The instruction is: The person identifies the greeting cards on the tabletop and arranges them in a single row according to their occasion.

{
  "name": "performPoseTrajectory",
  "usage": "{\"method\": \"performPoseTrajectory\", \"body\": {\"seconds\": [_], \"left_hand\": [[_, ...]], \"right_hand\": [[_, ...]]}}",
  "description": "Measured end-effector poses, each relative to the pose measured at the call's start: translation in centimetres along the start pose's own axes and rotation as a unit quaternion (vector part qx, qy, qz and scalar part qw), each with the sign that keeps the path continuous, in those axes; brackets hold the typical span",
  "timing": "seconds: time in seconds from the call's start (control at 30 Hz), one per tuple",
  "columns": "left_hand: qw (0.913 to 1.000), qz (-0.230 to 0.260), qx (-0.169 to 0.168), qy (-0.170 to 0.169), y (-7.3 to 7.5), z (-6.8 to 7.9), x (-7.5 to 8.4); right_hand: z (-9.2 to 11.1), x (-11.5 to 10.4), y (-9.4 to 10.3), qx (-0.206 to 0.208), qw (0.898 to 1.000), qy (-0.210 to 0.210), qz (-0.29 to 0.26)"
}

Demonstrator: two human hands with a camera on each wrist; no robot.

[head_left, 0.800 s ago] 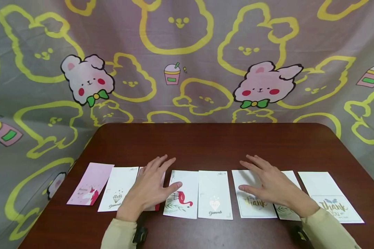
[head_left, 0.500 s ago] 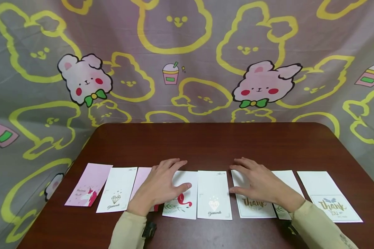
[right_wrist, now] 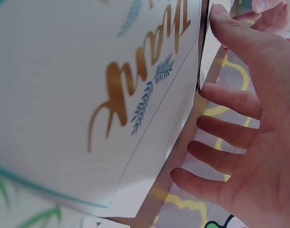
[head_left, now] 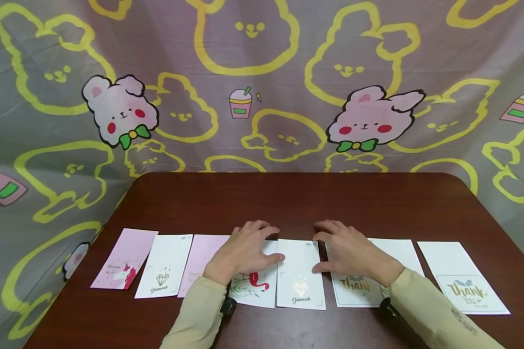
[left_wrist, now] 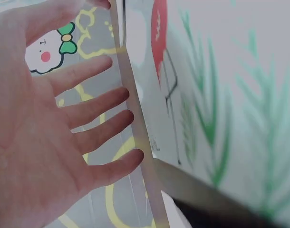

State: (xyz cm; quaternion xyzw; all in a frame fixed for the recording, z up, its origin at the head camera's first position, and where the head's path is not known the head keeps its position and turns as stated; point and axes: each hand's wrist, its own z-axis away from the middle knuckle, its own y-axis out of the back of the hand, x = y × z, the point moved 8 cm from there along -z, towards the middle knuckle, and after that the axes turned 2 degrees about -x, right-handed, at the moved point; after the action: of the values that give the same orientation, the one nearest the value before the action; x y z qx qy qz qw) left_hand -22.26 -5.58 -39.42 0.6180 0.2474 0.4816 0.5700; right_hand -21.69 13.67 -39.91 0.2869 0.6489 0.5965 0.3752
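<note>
A white card with a diamond print (head_left: pixel 300 274) lies on the table between my two hands. My left hand (head_left: pixel 246 249) is over the upper part of the flamingo card (head_left: pixel 253 291), its thumb tip near the diamond card's left edge. My right hand (head_left: pixel 353 249) is over a thank-you card (head_left: pixel 358 295), with its thumb and fingertips at the diamond card's right edge. Fingers of the left hand (left_wrist: pixel 102 133) are spread and straight in the left wrist view. The right hand (right_wrist: pixel 245 128) also has loosely extended fingers, beside the gold "thank" lettering. Neither hand holds anything.
More cards lie in the row: a pink unicorn card (head_left: pixel 124 259), another diamond card (head_left: pixel 163 266) and a pink card (head_left: pixel 198 261) leftward. Rightward are a partly covered white card (head_left: pixel 399 252) and a second thank-you card (head_left: pixel 465 276). A patterned curtain (head_left: pixel 288 97) hangs behind the brown table (head_left: pixel 288 198).
Both hands have moved toward each other: the left rightward, uncovering more of the pink card, and the right leftward to the middle diamond card's edge. The cards lie as before.
</note>
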Motion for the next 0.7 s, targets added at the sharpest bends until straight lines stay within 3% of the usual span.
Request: {"method": "performPoseTrajectory", "body": {"seconds": [0.2,0.43,0.57,0.7], "left_hand": [[0.9998,-0.002,-0.018,0.000,-0.5,-0.6,0.3],[0.9998,0.015,-0.015,0.003,-0.3,-0.8,0.5],[0.9978,0.065,-0.015,0.003,0.0,-0.3,0.8],[0.9898,0.141,-0.019,-0.003,0.3,0.2,1.2]], "right_hand": [[-0.4,0.1,0.0,-0.003,1.000,-0.001,-0.018],[-0.6,0.6,0.6,0.018,1.000,-0.014,-0.007],[-0.7,0.6,0.6,0.017,1.000,-0.020,-0.001],[-0.6,0.8,0.6,0.015,0.999,-0.030,0.004]]}}
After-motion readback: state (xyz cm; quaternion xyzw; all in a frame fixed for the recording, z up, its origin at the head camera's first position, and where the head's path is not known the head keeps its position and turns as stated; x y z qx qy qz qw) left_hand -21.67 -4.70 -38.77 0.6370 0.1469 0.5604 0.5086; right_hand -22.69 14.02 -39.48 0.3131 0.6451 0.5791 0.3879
